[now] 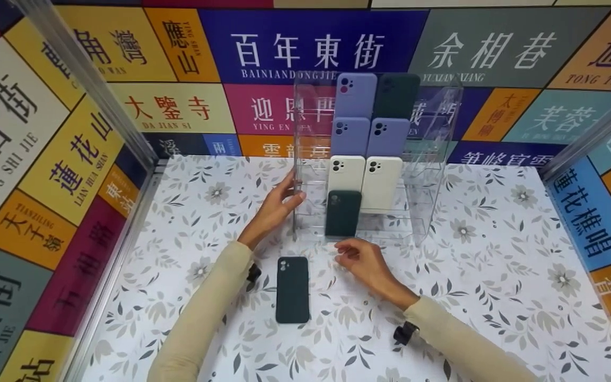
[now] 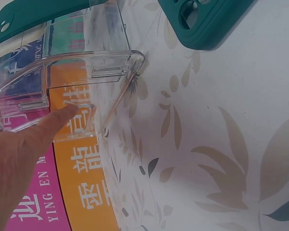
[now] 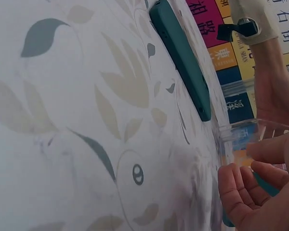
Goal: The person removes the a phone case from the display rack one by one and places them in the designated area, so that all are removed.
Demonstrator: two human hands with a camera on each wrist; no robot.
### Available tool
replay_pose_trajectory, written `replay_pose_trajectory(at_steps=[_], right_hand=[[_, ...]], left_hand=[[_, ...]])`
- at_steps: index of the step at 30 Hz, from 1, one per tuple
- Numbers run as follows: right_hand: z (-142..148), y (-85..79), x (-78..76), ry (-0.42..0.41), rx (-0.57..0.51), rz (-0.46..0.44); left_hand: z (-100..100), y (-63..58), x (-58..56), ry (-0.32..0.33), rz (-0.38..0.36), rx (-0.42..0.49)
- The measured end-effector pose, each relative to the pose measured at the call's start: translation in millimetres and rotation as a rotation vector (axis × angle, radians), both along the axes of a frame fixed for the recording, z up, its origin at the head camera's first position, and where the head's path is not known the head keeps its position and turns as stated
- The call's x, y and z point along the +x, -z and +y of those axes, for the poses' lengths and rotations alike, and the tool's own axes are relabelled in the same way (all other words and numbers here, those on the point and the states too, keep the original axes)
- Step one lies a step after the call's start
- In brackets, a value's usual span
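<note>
A clear tiered display rack (image 1: 441,159) stands at the back of the table, holding phone cases. My left hand (image 1: 273,207) touches its left side, and the left wrist view shows a straight index finger against the clear plastic. In the lowest occupied tier stands a dark green phone case (image 1: 343,215). Just below it hovers my right hand (image 1: 366,265), fingers loosely bent and holding nothing. Between my forearms, another dark green phone case (image 1: 293,291) lies flat on the table; the right wrist view shows that case (image 3: 183,62) edge-on.
Higher in the rack are two white cases (image 1: 382,185), purple cases (image 1: 356,95) and a dark green case (image 1: 398,95) at the top right. Sign-printed panels (image 1: 305,48) enclose the flower-patterned table (image 1: 496,254) at the back and both sides.
</note>
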State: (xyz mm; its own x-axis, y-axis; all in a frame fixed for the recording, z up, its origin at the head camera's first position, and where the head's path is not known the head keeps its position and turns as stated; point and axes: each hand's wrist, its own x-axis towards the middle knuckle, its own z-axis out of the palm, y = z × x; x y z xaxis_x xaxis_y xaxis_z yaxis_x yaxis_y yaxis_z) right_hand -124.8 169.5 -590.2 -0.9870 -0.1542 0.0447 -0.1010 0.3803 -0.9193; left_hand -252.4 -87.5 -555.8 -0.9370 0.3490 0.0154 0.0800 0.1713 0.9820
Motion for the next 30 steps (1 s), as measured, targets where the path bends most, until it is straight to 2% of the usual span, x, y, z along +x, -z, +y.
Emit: replay_pose_trajectory(at_steps=[5,12,17,21,30], right_hand=[[21,-9.6,-2.8,0.025,0.009,0.014],[44,-31.9,-12.0,0.041,0.031,0.067],[54,-48.9,-18.6,0.046,0.059,0.137],[59,-61.4,-23.7,0.035,0.094,0.186],[65,-75.3,-36.6,0.006,0.174,0.319]], left_hand=[[0,-0.7,0.0,0.006,-0.007,0.007],[-1,-0.7,-0.3,0.004,0.002,0.015],[0,0.8,-1.3,0.011,0.028,0.032],[0,0.6,-1.3,0.01,0.02,0.034],[0,1.2,-0.4,0.007,0.002,0.011]])
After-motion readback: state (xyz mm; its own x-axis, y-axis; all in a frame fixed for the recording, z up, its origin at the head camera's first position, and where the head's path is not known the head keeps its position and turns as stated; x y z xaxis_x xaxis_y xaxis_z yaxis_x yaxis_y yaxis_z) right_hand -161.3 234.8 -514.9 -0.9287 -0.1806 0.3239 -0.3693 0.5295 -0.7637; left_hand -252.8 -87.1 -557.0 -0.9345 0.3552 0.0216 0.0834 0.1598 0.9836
